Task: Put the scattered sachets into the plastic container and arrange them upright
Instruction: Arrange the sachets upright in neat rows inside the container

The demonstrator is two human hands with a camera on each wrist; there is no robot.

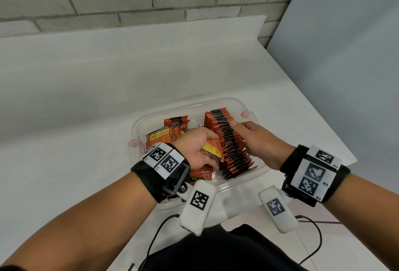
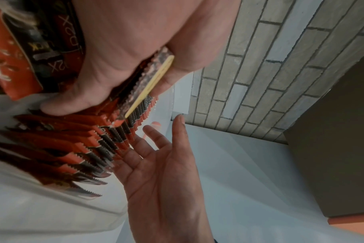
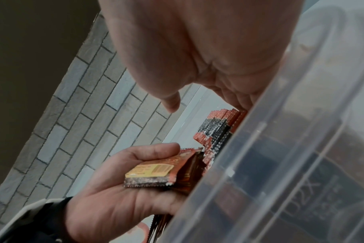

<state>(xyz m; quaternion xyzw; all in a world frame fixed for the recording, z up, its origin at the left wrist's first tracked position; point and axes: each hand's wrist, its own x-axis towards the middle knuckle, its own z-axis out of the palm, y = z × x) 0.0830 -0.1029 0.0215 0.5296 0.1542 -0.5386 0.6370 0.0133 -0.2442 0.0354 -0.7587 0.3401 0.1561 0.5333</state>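
Head view shows both hands working inside the plastic container [image 1: 248, 106], which sits near the front edge of the white table [image 1: 64, 97]. The left hand [image 1: 194, 147] is clenched around a small bundle of sachets [image 1: 212, 148], thumb on top and fingers curled beneath, holding them flat together, apparently to be slotted in as one. The right hand [image 1: 257, 141] grasps nothing: its fingers are extended and laid against the right flank of the upright row of sachets [image 1: 228, 139]. That contact appears intended to brace the row and keep it from toppling while more are added.

The upright row runs front to back along the right half of the container, its nearer end leaning forward. Loose sachets [image 1: 166, 134] lie flat and jumbled in the left half, so the sorting is judged well advanced but unfinished.

Room to move is limited. The right hand sits between the row and the right wall, with little slack. The left half offers more space above the loose pile. No sachets are visible on the table outside the container.
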